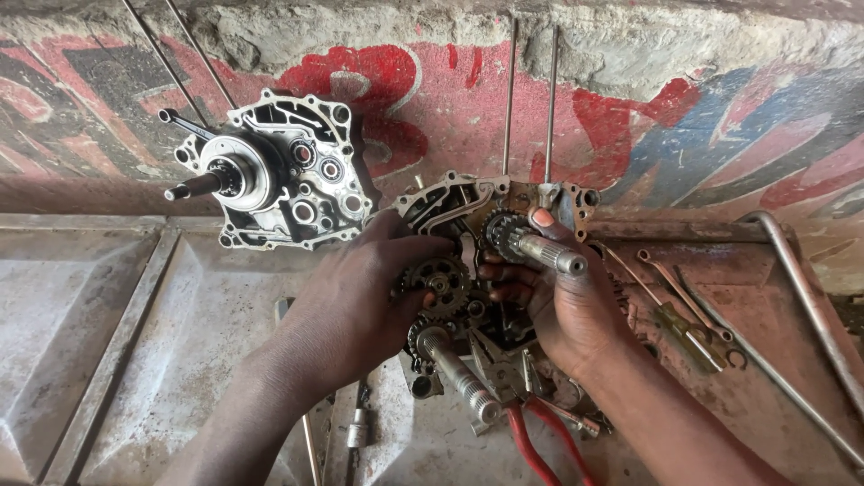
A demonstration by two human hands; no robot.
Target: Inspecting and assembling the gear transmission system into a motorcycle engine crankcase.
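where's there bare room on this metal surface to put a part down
Bare metal panel lies left of the left hand, below the leaning crankcase half. Crowded: the gear case under both hands, pliers beneath, wrenches beside the right hand.

Gear shaft, upper [540,248]: steel, splined, with a small toothed gear at its inner end; lies tilted, free end pointing lower right; pinched between the right thumb on top and the right fingers beneath.

Gear [439,279]: flat, dark, toothed, with a ring of round holes; faces the camera, just under the left fingertips, touching them.

Gear shaft, lower [457,371]: steel, ribbed, gear at its upper end; slants toward lower right, below the left fingers, apart from them.

Crankcase half [468,202]: grey cast metal, oily, open side up; sits behind and between the fingers of both hands, carrying all 3 parts.
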